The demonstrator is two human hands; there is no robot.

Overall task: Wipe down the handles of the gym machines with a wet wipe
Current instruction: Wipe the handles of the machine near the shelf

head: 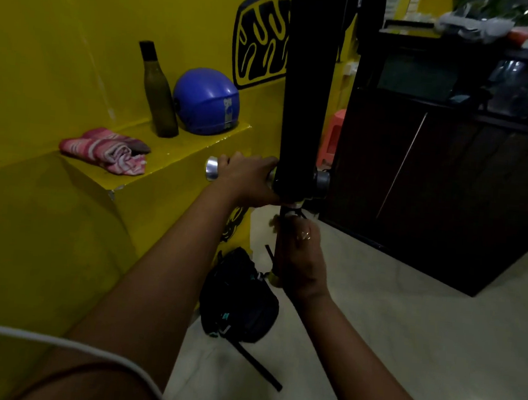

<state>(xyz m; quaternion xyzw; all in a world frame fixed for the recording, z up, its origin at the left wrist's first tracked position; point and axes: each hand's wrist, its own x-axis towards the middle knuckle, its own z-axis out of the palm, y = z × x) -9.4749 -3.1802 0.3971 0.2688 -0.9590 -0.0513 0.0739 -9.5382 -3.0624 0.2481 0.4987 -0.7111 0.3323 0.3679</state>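
Cable: a thin white cable (52,339) is seen curving across the lower left, nearest the camera.
Bag: a black fabric bag with teal trim (241,300) is laid on the pale glossy floor (403,339), below both hands.
Right hand: the right hand (303,260), on which a ring is worn, is curled round a dark slim upright bar (281,243).
Left hand: the left hand (248,179) is clamped over a horizontal round chrome handle (211,168), just above the right hand. Only the shiny end cap is left showing.
Machine: the handle is joined to a broad matte black post (307,92), which is met by the left fingertips.
Ledge: on a glossy yellow ledge (177,150), a crumpled pink-and-white striped cloth (110,151) is set at the left front corner. A tall olive bottle with a black cap (160,95) and a round blue helmet (205,102) are stood side by side at the back right corner.
Background: a dark wooden cabinet (449,184) is placed right of the post.
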